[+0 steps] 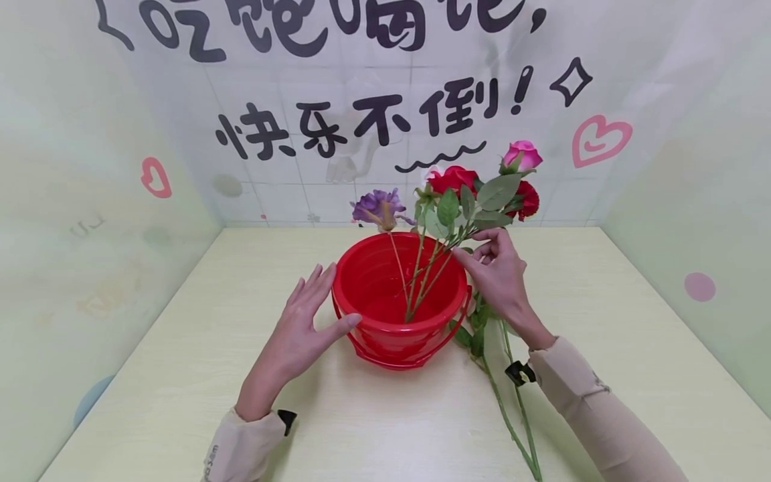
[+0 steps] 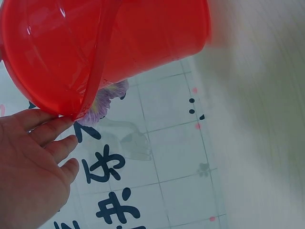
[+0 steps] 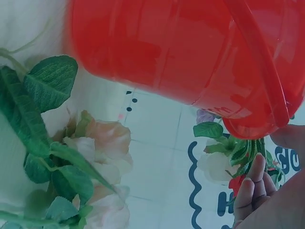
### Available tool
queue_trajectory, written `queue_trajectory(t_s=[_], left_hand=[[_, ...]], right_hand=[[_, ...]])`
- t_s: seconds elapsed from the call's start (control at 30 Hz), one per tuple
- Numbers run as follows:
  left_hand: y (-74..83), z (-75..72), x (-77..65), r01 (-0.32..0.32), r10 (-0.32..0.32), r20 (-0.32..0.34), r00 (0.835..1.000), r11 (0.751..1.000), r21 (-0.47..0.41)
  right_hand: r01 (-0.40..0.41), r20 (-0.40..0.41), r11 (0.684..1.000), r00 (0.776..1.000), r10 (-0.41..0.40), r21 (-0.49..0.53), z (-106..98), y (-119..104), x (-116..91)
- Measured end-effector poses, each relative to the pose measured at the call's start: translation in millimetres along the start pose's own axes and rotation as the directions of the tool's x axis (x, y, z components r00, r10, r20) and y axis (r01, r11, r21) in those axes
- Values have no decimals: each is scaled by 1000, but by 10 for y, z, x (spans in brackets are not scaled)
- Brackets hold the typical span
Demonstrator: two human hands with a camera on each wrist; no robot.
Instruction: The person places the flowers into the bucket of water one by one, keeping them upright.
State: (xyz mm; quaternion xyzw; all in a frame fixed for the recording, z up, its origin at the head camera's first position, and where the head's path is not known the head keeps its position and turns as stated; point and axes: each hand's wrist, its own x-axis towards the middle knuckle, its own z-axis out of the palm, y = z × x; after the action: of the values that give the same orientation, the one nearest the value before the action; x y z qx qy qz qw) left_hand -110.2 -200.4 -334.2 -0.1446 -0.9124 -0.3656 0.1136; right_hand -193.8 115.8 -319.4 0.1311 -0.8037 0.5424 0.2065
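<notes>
A red bucket (image 1: 394,345) stands on the table with several artificial flowers leaning in it. My left hand (image 1: 301,328) rests against the bucket's left rim, fingers straight and thumb spread. Over the right rim, my right hand (image 1: 496,274) holds flower stems between thumb and curled fingers; the exact grip is partly hidden. Above it are a pink rose (image 1: 521,157), a red carnation (image 1: 528,201) and a red rose (image 1: 453,179). A purple flower (image 1: 378,207) leans at the back left of the bucket. A pale flower (image 3: 214,167) shows beyond the bucket in the right wrist view.
More long-stemmed flowers lie on the table (image 1: 241,301) right of the bucket, under my right forearm, their green stems (image 1: 502,408) pointing toward me. Pale peach blooms (image 3: 107,148) among them show in the right wrist view. A printed wall sheet (image 1: 289,194) stands behind.
</notes>
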Motion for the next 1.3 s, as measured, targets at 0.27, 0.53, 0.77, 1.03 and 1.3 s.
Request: queue_trajectory(t_s=[0.27, 0.53, 0.77, 1.03, 1.3], left_hand=[[-1, -10, 6, -4, 4, -2, 1000, 1000, 4], [-9, -10, 19, -11, 11, -6, 1000, 1000, 6], [-6, -3, 17, -11, 11, -3, 1000, 1000, 3], [-6, 5, 17, -12, 12, -2, 1000, 1000, -2], [-4, 6, 18, 2, -2, 3, 1000, 1000, -1]], right_hand=[[-4, -12, 1000, 1000, 4, 3, -168, 18, -44], [-41, -22, 999, 999, 41, -31, -391, 126, -40], [-110, -8, 989, 994, 109, -104, -600, 314, -84], [-184, 54, 971, 979, 195, -152, -820, 512, -169], [-269, 163, 940, 938, 304, -208, -935, 609, -226]])
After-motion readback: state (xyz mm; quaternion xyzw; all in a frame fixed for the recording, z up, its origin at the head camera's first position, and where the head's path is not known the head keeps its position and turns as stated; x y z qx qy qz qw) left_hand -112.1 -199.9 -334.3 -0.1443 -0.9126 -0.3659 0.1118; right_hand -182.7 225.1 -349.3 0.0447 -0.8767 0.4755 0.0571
